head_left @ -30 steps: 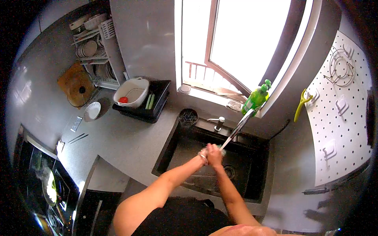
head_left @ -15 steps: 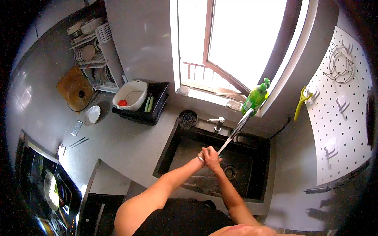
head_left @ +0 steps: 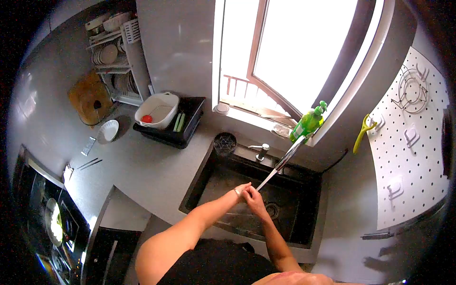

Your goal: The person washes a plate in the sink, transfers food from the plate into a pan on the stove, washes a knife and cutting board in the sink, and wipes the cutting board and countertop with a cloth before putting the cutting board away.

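Over the black sink (head_left: 192, 194) my two hands meet, pressed together. My left hand (head_left: 242, 189), with a light band at its wrist, comes in from the left; its fingers are partly hidden. My right hand (head_left: 255, 201) lies against it, fingers curled round it. From the chrome faucet (head_left: 292, 151) a stream of water (head_left: 267, 180) runs down to the hands. Behind the sink stand a soap dispenser pump (head_left: 261, 152) and, on the sill, a green pump bottle (head_left: 306, 126).
Left of the sink, a white colander (head_left: 159, 107) holding a red item sits on a black tray (head_left: 173, 137) with green pieces. Further left are a white bowl (head_left: 109, 130), chopsticks (head_left: 90, 164) and a stove pan (head_left: 53, 222). A pegboard (head_left: 411, 142) and yellow-green peeler (head_left: 363, 135) hang right.
Both hands have shifted slightly left in view and stay pressed together under the running water. The whole view has tilted a little.
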Demonstrator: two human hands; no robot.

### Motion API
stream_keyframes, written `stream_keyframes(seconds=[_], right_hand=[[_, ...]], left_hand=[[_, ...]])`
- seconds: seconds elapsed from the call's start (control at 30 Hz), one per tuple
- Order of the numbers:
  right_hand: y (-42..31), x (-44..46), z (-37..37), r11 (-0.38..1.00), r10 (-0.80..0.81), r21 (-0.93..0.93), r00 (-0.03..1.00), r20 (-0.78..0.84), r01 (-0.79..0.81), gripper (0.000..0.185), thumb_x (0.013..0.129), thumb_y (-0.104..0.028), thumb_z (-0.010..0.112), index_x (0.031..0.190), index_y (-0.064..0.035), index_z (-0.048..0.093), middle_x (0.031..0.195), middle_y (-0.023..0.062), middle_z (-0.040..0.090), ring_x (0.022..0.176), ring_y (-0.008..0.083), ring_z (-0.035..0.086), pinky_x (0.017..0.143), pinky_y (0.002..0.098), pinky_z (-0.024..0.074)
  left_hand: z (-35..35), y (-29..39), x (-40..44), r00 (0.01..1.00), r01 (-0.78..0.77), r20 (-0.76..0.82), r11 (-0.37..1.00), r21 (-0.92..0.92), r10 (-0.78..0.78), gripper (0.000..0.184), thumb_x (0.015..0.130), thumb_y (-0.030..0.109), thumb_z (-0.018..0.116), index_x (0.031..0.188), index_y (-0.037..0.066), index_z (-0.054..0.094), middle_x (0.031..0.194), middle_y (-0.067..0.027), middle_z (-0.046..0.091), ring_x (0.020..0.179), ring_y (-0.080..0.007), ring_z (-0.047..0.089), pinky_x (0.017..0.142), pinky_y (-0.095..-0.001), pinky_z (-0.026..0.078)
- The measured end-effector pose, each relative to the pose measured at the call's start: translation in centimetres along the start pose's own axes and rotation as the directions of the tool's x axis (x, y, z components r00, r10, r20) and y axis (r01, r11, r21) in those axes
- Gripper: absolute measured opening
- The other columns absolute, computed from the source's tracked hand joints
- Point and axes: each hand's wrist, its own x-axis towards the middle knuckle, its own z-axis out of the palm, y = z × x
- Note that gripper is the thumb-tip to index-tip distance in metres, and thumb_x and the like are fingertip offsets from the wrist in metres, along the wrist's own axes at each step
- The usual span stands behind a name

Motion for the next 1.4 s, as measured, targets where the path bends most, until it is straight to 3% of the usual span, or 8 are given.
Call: stream_keyframes(seconds=[0.2, 0.43, 0.57, 0.73, 0.87, 0.97, 1.1, 1.4], right_hand=[[-2.1, -0.5, -2.6, 0.952, 0.079, 0.300, 0.995, -0.055, -0.059, 0.015, 0.087, -0.019, 0.054, 0.088, -0.0033, 0.055, 0.078, -0.0005, 0.053, 0.073, 0.0077, 0.049, 0.066, 0.0227, 0.0408], [8.7, 3.7, -3.1, 0.894, 0.226, 0.423, 0.964, -0.140, -0.148, 0.029, 0.088, -0.030, 0.054, 0.098, -0.0025, 0.052, 0.085, 0.0043, 0.057, 0.071, 0.0147, 0.056, 0.064, 0.0303, 0.0475], [10.5, 1.6, -0.4, -0.135, 0.019, 0.947, 0.955, 0.296, -0.291, 0.068, 0.083, -0.055, 0.046, 0.125, -0.0016, 0.040, 0.117, 0.0144, 0.050, 0.109, 0.0313, 0.049, 0.089, 0.0461, 0.0431], [8.9, 2.8, 1.3, -0.244, 0.092, 0.956, 0.977, 0.192, -0.165, 0.052, 0.087, -0.030, 0.054, 0.130, -0.0064, 0.036, 0.119, 0.0177, 0.047, 0.108, 0.0294, 0.047, 0.088, 0.0403, 0.0444], [8.2, 4.9, -2.4, 0.421, 0.157, 0.812, 0.914, 0.374, -0.405, 0.055, 0.079, -0.006, 0.061, 0.129, -0.0058, 0.037, 0.102, 0.0099, 0.054, 0.086, 0.0162, 0.055, 0.070, 0.0273, 0.0488], [9.4, 5.6, -2.5, 0.902, 0.159, 0.344, 0.941, 0.299, -0.262, 0.038, 0.077, -0.008, 0.061, 0.113, -0.0047, 0.051, 0.095, 0.0076, 0.058, 0.083, 0.0188, 0.057, 0.073, 0.0311, 0.0475], [7.9, 5.3, -2.4, 0.959, 0.273, -0.063, 0.960, -0.064, -0.277, 0.034, 0.079, -0.024, 0.060, 0.107, -0.0064, 0.052, 0.083, 0.0156, 0.061, 0.076, 0.0228, 0.060, 0.068, 0.0347, 0.0480], [9.7, 4.4, -9.8, 0.860, 0.166, -0.463, 0.976, -0.143, -0.214, 0.027, 0.080, -0.021, 0.052, 0.092, 0.0002, 0.062, 0.087, 0.0172, 0.063, 0.083, 0.0303, 0.061, 0.073, 0.0370, 0.0466]], left_hand=[[2.6, -0.2, -4.1, 0.965, 0.039, -0.256, 0.998, -0.042, -0.049, 0.050, 0.078, 0.060, 0.052, 0.095, 0.014, 0.061, 0.097, -0.0062, 0.061, 0.077, -0.0253, 0.058, 0.065, -0.0449, 0.045], [11.0, 0.1, -13.2, 0.975, 0.107, 0.175, 0.977, 0.184, -0.139, 0.040, 0.083, 0.039, 0.057, 0.112, 0.011, 0.054, 0.102, -0.0065, 0.062, 0.083, -0.0162, 0.057, 0.069, -0.0292, 0.044], [11.8, -0.6, -13.3, 0.958, 0.018, 0.284, 0.986, -0.163, 0.029, 0.034, 0.082, 0.027, 0.060, 0.111, 0.010, 0.054, 0.100, -0.0061, 0.062, 0.089, -0.0185, 0.058, 0.079, -0.0364, 0.046], [15.0, -3.2, -14.8, 0.971, 0.104, 0.237, 0.906, -0.410, -0.004, 0.030, 0.084, 0.018, 0.058, 0.107, 0.000, 0.050, 0.102, -0.0164, 0.056, 0.092, -0.0257, 0.058, 0.068, -0.0328, 0.052], [10.3, -2.8, -10.4, 0.879, 0.394, 0.397, 0.870, -0.297, -0.263, 0.035, 0.083, 0.016, 0.058, 0.110, -0.002, 0.045, 0.100, -0.0120, 0.055, 0.078, -0.0194, 0.055, 0.051, -0.0320, 0.047], [13.7, -3.1, -10.4, 0.923, 0.058, -0.278, 0.616, 0.786, 0.267, 0.034, 0.082, 0.020, 0.058, 0.109, 0.001, 0.048, 0.096, -0.0101, 0.057, 0.078, -0.0188, 0.056, 0.052, -0.0343, 0.048], [10.6, -3.8, -4.4, 0.707, 0.039, -0.339, 0.444, 0.895, 0.621, 0.026, 0.081, 0.029, 0.057, 0.092, 0.005, 0.056, 0.067, -0.0088, 0.058, 0.047, -0.0208, 0.053, 0.041, -0.0337, 0.042], [11.5, -0.3, -4.5, 0.984, 0.103, -0.109, 0.947, -0.304, -0.142, 0.047, 0.086, 0.045, 0.049, 0.102, 0.000, 0.047, 0.085, -0.0122, 0.058, 0.064, -0.0172, 0.056, 0.045, -0.0220, 0.046]])
